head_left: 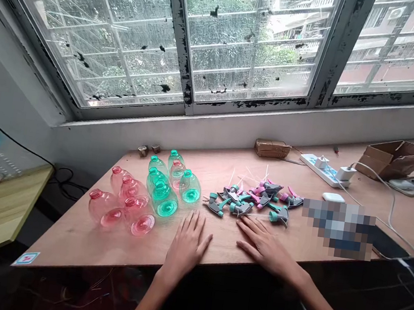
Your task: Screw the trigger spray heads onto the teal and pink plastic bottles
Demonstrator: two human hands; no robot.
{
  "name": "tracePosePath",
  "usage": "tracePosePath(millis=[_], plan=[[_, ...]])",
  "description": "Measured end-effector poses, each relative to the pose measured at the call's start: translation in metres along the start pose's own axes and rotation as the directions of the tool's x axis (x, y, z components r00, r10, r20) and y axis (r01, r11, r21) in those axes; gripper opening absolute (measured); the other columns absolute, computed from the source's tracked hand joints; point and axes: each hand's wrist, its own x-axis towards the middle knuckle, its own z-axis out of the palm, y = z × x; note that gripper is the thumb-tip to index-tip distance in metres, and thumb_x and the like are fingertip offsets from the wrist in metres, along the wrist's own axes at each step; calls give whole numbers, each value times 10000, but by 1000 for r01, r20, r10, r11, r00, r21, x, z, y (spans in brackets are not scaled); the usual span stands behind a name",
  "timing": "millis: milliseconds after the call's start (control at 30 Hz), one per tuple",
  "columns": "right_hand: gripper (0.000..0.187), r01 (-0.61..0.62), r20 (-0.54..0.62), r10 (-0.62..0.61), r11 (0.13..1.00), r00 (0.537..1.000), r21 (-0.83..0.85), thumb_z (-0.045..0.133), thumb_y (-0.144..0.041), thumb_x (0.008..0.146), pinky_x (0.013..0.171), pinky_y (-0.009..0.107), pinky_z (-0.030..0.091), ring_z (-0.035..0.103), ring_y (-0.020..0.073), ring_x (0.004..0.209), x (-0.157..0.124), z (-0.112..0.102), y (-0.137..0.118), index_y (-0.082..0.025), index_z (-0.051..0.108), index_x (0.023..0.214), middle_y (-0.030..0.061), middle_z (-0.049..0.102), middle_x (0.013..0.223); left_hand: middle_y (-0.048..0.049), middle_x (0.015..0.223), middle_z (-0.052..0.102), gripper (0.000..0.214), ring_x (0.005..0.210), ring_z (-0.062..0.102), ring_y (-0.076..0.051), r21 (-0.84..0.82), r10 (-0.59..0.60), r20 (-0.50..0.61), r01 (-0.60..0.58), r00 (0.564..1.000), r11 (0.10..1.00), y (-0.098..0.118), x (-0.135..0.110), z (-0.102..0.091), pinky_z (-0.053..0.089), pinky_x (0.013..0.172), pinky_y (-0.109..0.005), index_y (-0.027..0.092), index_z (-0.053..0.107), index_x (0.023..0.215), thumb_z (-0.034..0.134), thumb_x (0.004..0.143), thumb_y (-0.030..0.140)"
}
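My left hand (188, 241) lies flat on the wooden table (76, 244), fingers stretched out, holding nothing. To its left stand several clear plastic bottles without tops: red ones (140, 215) nearer the left, green ones (165, 199) mostly behind and beside them. One red bottle (177, 174) stands among the green ones. My right hand (262, 243) also rests flat with fingers spread. Just beyond its fingertips is a pile of spray trigger heads (240, 208), grey with green or pink parts and thin clear tubes. Whether a fingertip touches one of them I cannot tell.
A power strip (325, 171) with plugged-in chargers and white cables lies at the right. Nearby are an open cardboard box (397, 157), a white case (333, 197) and a phone (386, 242). A small brown box (272, 149) sits by the window wall.
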Motion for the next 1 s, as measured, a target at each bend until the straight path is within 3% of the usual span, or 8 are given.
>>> tracePosePath(millis=[433,533,633,733,767,833,900,1000], plan=[[569,53,-100,-53,999,994,3,475,-519,987,1158,560,339,405,315,1423,-2,6,4,-248,439,1486,122,479,1530,-128,1499,501,480,1396,437,-320,-4,30,-119,-31,992,1000,0,-1,2,398,1120,-516,198,506,1394,512,965,412],[563,44,-95,-44,999,994,4,479,-516,986,1159,556,338,413,317,1417,-2,3,2,-234,457,1474,132,488,1522,-79,1405,596,299,1385,443,-304,8,-4,-227,6,974,1000,6,-4,-11,294,1175,-556,230,613,1240,490,982,318],[503,54,-144,-50,998,988,22,503,-472,985,1127,542,395,458,325,1383,-3,1,0,-217,524,1418,140,527,1490,-105,1428,550,277,1458,305,-322,11,-89,-377,100,922,995,4,3,-38,202,1200,-585,200,611,1205,447,1001,291],[337,100,-275,-81,993,958,55,510,-365,995,1048,463,500,586,292,1262,-5,2,-1,-220,631,1275,112,659,1344,-176,1526,397,441,1483,225,-351,24,-198,-558,253,806,967,-13,22,-69,236,1195,-560,129,497,1355,497,978,356],[289,105,-316,-80,993,945,61,495,-331,1003,1008,438,533,636,277,1191,-6,3,-1,-225,656,1218,101,706,1263,-209,1541,358,510,1486,206,-367,26,-210,-567,272,797,962,-21,30,-77,236,1194,-564,85,435,1400,488,977,364],[259,90,-375,-61,994,925,61,453,-286,1018,928,418,575,701,261,1052,-6,3,0,-234,682,1128,86,761,1113,-274,1500,388,615,1448,280,-410,25,-210,-543,266,813,964,-36,43,-86,279,1160,-592,14,348,1442,486,966,378],[260,71,-416,-46,996,908,46,442,-282,1022,912,440,575,705,273,1022,-2,1,2,-242,682,1112,84,766,1069,-273,1415,489,600,1373,407,-418,24,-189,-498,231,847,973,-46,51,-87,297,1140,-610,26,373,1432,474,964,389],[284,48,-453,-42,999,891,2,523,-348,986,1007,524,501,615,330,1185,9,-2,6,-228,634,1219,120,692,1250,-221,1315,571,497,1288,500,-403,-2,-158,-453,176,877,984,-47,51,-81,284,1141,-620,94,462,1379,464,970,376]])
